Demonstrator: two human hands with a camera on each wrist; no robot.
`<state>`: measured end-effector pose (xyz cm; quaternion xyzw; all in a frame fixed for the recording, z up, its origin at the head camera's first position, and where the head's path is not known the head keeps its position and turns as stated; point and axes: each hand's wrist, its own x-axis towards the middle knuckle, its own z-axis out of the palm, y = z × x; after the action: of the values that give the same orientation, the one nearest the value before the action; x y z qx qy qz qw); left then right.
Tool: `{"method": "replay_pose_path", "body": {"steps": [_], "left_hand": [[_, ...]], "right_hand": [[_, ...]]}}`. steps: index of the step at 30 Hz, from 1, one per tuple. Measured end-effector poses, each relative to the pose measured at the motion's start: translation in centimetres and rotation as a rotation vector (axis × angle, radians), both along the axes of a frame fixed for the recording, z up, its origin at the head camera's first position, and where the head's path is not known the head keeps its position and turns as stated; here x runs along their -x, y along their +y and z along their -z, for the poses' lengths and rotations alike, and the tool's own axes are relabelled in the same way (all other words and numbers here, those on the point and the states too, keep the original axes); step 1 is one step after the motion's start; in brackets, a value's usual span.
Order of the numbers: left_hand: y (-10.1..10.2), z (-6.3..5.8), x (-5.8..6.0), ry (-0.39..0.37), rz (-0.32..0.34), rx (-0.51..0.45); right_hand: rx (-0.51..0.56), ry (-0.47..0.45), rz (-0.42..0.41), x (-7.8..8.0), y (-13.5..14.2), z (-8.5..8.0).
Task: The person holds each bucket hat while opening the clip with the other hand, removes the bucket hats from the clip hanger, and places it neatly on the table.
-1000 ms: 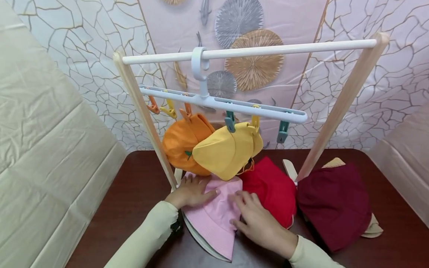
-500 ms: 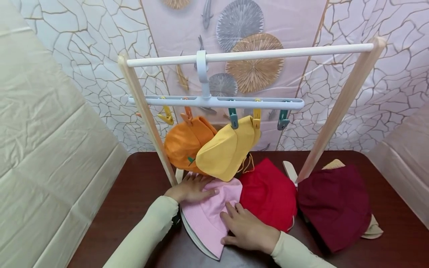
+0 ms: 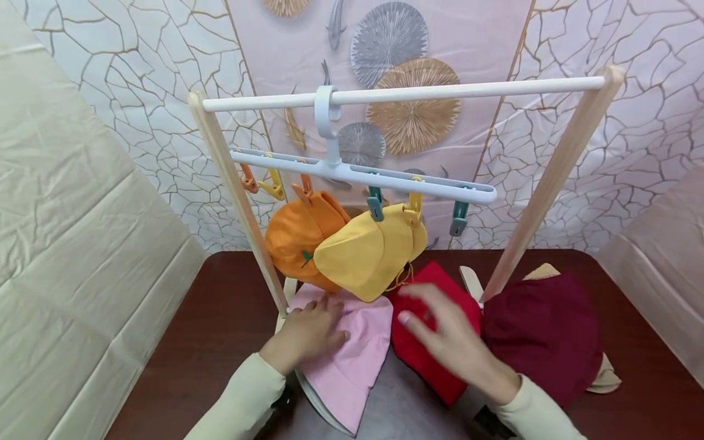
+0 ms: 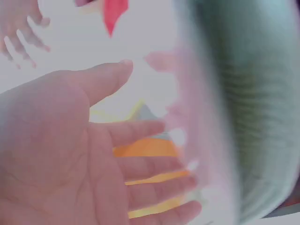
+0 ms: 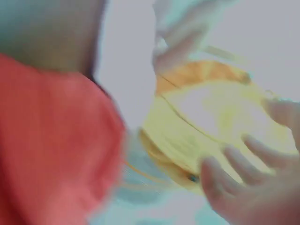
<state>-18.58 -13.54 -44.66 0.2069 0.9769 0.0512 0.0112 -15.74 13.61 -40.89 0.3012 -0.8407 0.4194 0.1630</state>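
A pink bucket hat (image 3: pixel 357 354) lies flat on the table, a pale lining showing along its brim. Over its upper left part my left hand (image 3: pixel 308 336) is spread, palm down; the left wrist view shows the straight fingers (image 4: pixel 150 168) holding nothing. My right hand (image 3: pixel 451 336), blurred, hovers above a red hat (image 3: pixel 429 360) with fingers loosely bent and apart. Higher up, an orange cap (image 3: pixel 299 235) and a yellow cap (image 3: pixel 357 250) hang clipped from a pale blue hanger (image 3: pixel 363 174). In the right wrist view the yellow cap (image 5: pixel 211 117) appears beyond my right fingers.
The hanger hooks on a white rod (image 3: pixel 407 93) between wooden posts (image 3: pixel 550 183). Unused clips hang at both ends, such as a green clip (image 3: pixel 459 219) and a yellow clip (image 3: pixel 273 184). A maroon hat (image 3: pixel 541 336) lies right, over something beige (image 3: pixel 605 376).
My right hand has left the pink hat and moved right, over the red one. My left hand has drawn slightly towards me. The hanger has turned back and forth.
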Motion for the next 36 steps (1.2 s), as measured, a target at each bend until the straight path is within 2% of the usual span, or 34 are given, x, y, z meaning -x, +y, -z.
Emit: {"method": "replay_pose_path", "body": {"steps": [3,5,7,9,13,18,22,26,28,30,34,36], "left_hand": [[0.3,-1.8,-1.2,0.07,0.017,-0.082],[0.7,-3.2,-1.8,0.158,0.031,-0.159],[1.2,-4.7,-2.3,0.272,0.035,-0.235],[1.7,-6.2,-2.8,0.373,0.036,-0.322],[2.3,-8.9,-3.3,0.547,0.06,-0.492],[2.4,-11.8,-2.8,0.64,0.076,-0.639],[1.7,-13.9,-1.4,0.729,0.092,-0.673],[0.6,-16.4,0.8,0.822,0.059,-0.623],[0.1,-17.5,1.9,0.822,0.034,-0.577],[-0.2,-18.0,2.6,0.798,0.021,-0.523],[-0.4,-17.8,3.3,0.741,0.04,-0.463],[-0.2,-17.5,3.3,0.702,0.052,-0.463]], "right_hand": [[0.335,0.019,0.042,0.5,1.1,-3.4],[0.555,0.041,0.006,0.9,1.6,-5.8],[0.704,0.087,-0.042,1.2,1.7,-7.9],[0.793,0.124,-0.079,1.5,1.7,-9.7],[0.842,0.149,-0.082,1.5,1.3,-11.7],[0.837,0.179,-0.019,2.1,1.1,-12.7],[0.833,0.175,0.017,2.3,1.4,-12.7],[0.876,0.191,-0.004,2.3,1.9,-12.8],[0.895,0.211,-0.021,2.3,2.2,-12.9],[0.91,0.23,-0.03,2.3,2.4,-13.0],[0.949,0.262,-0.039,2.2,2.4,-12.9],[0.97,0.278,-0.039,1.9,2.3,-12.7]]}}
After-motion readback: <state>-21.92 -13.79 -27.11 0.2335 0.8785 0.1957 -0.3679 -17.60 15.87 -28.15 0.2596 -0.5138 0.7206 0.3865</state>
